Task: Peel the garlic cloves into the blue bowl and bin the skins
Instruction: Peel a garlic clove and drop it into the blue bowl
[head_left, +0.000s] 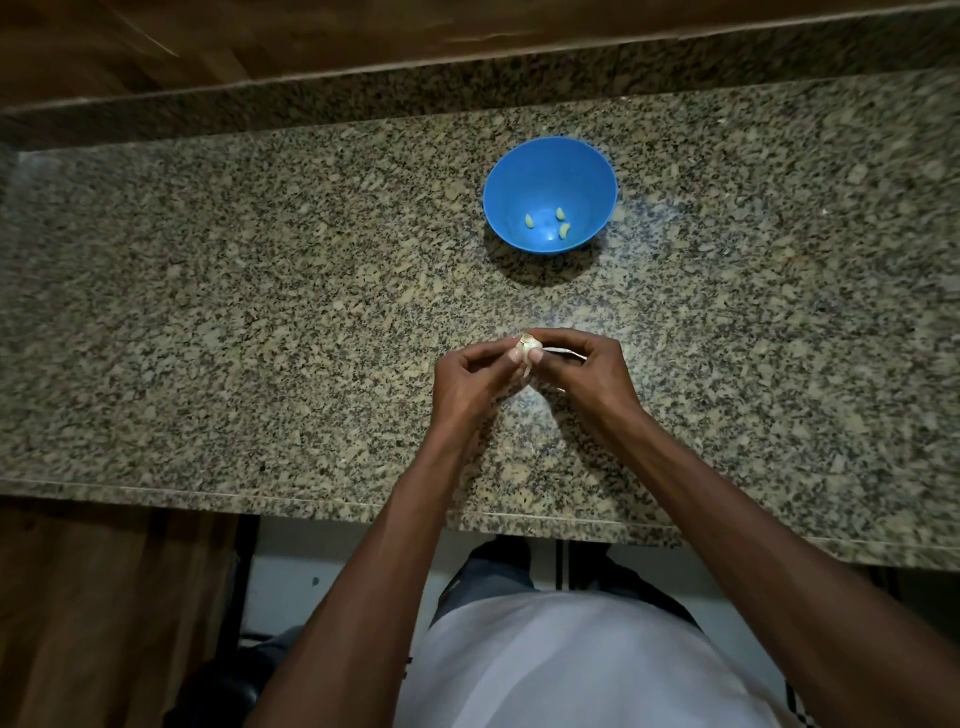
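The garlic clove (525, 347) sits pinched between both hands, left hand (470, 376) and right hand (584, 366), above the counter (260, 312), skin half off. Three peeled cloves (560, 213) lie in the blue bowl (519, 171). Next, I'd say: strip the skin.

Speckled granite countertop (260, 312), wooden wall (260, 36), pale floor (291, 577)

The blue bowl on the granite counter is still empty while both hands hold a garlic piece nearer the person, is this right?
Not quite. The blue bowl is not empty: the head view shows three peeled cloves in it. The rest holds: left hand and right hand hold the garlic piece nearer the person.
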